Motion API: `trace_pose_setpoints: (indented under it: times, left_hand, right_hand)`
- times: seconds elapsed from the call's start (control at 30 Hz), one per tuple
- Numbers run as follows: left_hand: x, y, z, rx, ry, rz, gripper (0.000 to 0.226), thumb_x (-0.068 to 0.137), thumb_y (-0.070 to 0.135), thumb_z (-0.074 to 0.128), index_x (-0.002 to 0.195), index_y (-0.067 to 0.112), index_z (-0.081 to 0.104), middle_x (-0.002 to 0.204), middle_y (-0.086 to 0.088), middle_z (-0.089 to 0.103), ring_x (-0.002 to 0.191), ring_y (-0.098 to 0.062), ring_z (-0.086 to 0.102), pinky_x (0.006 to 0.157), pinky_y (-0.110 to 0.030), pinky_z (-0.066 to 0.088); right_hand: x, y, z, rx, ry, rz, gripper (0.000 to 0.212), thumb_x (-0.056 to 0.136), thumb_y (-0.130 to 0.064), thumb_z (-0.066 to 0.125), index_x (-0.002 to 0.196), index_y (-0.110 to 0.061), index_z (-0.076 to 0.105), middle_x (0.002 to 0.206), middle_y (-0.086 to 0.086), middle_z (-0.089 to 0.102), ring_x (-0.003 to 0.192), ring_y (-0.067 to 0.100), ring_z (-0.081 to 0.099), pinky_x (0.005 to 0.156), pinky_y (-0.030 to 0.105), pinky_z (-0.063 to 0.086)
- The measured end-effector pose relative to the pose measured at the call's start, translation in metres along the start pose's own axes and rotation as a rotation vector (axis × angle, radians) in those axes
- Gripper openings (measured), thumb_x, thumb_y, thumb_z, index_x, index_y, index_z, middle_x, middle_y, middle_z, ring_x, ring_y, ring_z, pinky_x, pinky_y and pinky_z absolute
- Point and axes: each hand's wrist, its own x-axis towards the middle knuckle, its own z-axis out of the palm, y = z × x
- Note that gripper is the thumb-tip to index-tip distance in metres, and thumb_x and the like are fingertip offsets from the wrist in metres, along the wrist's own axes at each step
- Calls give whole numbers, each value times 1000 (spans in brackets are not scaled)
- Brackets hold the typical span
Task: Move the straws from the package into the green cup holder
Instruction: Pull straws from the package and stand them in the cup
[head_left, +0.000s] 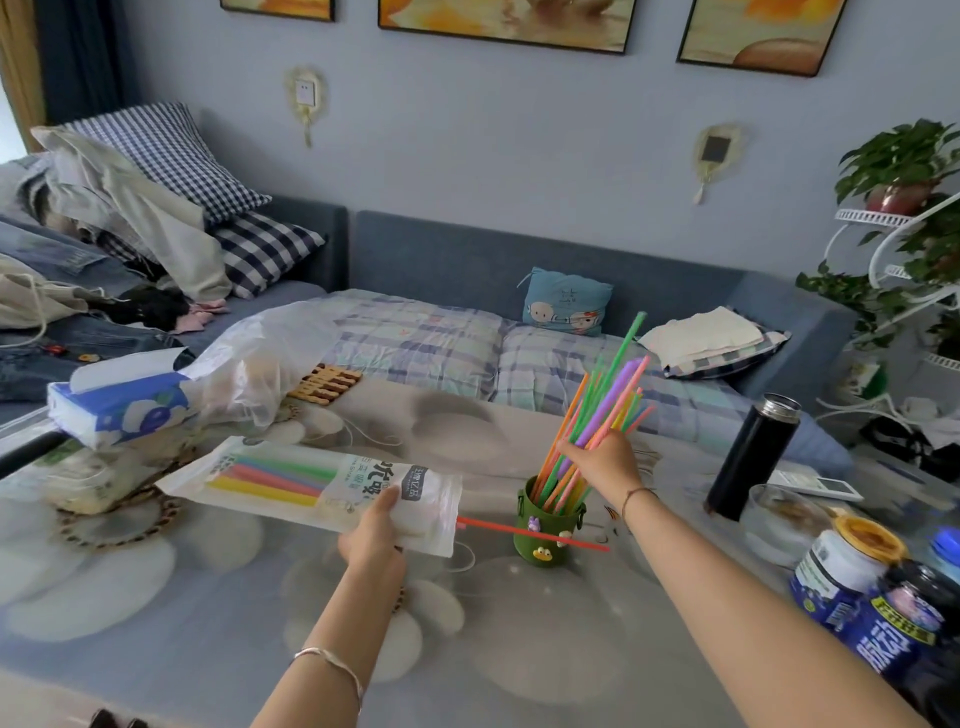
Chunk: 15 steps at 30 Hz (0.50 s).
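Table (234, 597): straw package (291, 483) at centre-left, held by left hand (374, 535); cup holder (545, 525) to its right, straws (608, 400) standing in it, gripped by right hand (602, 462); one loose straw (498, 527) lying between package and holder; flask (753, 457) far right; tissue pack (119, 405) behind package.

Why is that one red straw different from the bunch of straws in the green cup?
The red straw lies flat on the table, in front of the green cup; the bunch of straws stands tilted inside the cup. The red straw is alone and untouched; the bunch is many colours, gripped by the right hand. Both are thin and long.
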Motion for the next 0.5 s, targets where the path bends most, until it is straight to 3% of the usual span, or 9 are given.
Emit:
trace_pose_setpoints:
  times: [0.17,0.27,0.37,0.5]
  left_hand:
    - [-1,-7,7,-14,-33,-7,63,77,1,74,134,0,46,131,-19,60,105,-32,63,97,-44,51]
    - [-3,-9,10,-5,-58,-4,63,77,2,74,134,1,47,131,-17,61,105,-31,64,97,-45,51]
    - [-3,-7,12,4,-72,5,63,76,5,76,133,2,49,128,-15,63,98,-29,64,97,-46,51]
    - [-2,-5,11,10,-75,19,63,76,8,76,133,3,50,126,-14,64,95,-27,63,98,-43,51]
  right_hand:
    - [6,-5,-2,68,14,-32,39,77,-27,73,55,-13,43,54,5,50,58,28,56,61,37,48]
    - [7,-6,0,-13,-104,-24,35,77,-30,73,62,-12,47,57,5,52,54,21,55,64,36,52]
    - [6,-6,-2,-41,-200,-5,33,78,-30,72,66,-13,47,58,2,53,51,15,55,52,27,50]
    - [10,-10,-8,3,-114,-33,35,77,-35,72,64,-16,45,58,1,53,52,17,54,53,28,48]
